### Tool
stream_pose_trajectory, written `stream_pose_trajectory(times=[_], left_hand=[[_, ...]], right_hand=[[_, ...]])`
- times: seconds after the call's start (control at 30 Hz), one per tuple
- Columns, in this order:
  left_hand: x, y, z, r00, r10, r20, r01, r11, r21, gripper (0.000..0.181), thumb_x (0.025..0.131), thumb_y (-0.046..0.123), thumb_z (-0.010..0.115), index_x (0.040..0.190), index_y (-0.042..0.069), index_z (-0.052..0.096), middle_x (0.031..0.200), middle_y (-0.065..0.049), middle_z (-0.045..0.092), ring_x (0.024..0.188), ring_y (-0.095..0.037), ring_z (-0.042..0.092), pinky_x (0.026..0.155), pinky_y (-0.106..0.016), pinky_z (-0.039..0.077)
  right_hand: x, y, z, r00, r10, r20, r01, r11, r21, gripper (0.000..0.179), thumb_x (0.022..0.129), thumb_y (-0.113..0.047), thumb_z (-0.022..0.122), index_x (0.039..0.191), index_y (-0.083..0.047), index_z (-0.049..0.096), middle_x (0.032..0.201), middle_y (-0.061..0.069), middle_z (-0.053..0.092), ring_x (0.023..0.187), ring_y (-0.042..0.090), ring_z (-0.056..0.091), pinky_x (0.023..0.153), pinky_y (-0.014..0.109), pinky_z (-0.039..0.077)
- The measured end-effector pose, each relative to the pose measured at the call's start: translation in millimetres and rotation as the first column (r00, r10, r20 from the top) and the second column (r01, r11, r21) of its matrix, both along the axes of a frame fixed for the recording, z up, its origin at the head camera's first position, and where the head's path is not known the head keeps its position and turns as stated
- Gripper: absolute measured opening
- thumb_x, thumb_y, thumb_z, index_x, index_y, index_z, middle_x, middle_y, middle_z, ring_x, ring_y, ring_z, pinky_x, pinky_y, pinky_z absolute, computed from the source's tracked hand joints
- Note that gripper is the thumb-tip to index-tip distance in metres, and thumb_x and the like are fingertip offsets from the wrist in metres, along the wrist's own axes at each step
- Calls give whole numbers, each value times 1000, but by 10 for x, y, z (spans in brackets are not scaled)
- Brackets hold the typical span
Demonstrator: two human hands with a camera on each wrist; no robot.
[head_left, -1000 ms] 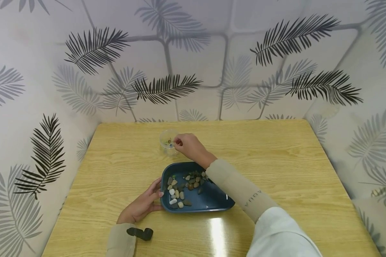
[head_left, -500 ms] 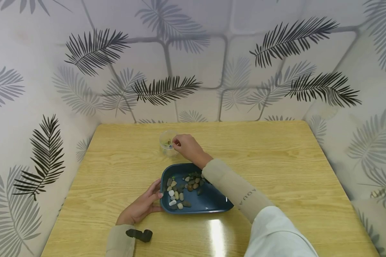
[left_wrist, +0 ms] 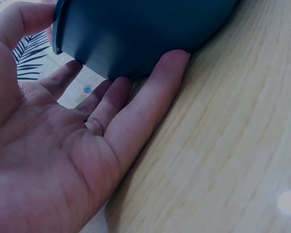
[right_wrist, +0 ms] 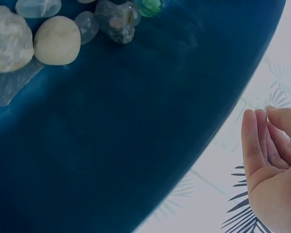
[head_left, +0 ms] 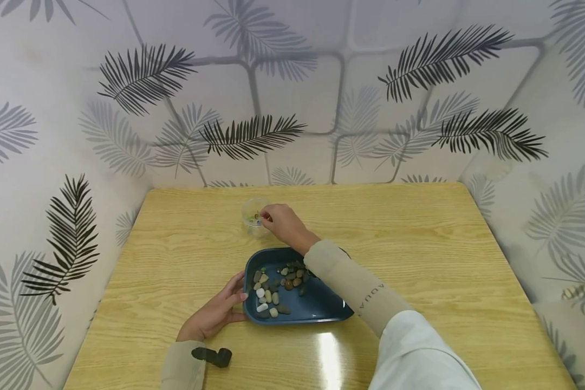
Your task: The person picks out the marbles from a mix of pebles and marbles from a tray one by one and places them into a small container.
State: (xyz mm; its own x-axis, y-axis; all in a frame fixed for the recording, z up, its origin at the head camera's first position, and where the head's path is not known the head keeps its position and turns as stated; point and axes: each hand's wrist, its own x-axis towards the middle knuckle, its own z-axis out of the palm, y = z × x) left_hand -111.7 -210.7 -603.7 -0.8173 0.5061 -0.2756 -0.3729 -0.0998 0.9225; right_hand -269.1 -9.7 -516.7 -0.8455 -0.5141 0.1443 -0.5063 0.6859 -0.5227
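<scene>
A dark blue tray (head_left: 317,311) with several pebbles (head_left: 268,297) sits on the table. My left hand (head_left: 216,311) grips the tray's left end, thumb over the rim. In the left wrist view, its fingers (left_wrist: 169,73) lie against the tray's outer wall and underside. Behind the tray stands a clear round cup (head_left: 257,230) with small coloured pieces inside. My right hand (head_left: 284,221) reaches over the tray to the cup's right rim, fingertips drawn together. In the right wrist view, thumb and fingers (right_wrist: 252,136) meet near their tips; nothing shows between them.
A wood-grain table (head_left: 409,233) extends around the tray and cup, with leaf-patterned wall covering (head_left: 297,97) behind and at both sides. A small black object (head_left: 213,356) shows at the left sleeve. The right forearm (head_left: 361,292) crosses over the tray's right part.
My right hand has shifted very slightly left at the cup's rim. My left hand stays on the tray, and the pebbles look the same.
</scene>
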Motion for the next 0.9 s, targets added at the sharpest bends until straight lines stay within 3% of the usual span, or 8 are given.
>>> stream_pose_trajectory(times=[0.43, 0.9], left_hand=[[-7, 1, -10, 1000, -3, -1, 3, 1000, 3, 62, 98, 17, 45, 148, 26, 10, 150, -12, 10, 123, -32, 40, 88, -50, 46], [0, 8, -6, 1000, -5, -11, 5, 1000, 5, 61, 98, 17, 44, 148, 27, 11, 150, -10, 11, 125, -32, 38, 88, -51, 46]], right_hand=[[11, -2, 16, 1000, 10, 9, -10, 1000, 0, 24, 95, -19, 55, 113, -7, 66, 106, 3, 65, 92, 13, 61, 76, 25, 50], [75, 109, 66, 999, 5, -36, -6, 1000, -31, 20, 94, -21, 55, 108, -12, 68, 99, 0, 66, 85, 9, 59, 72, 23, 50]])
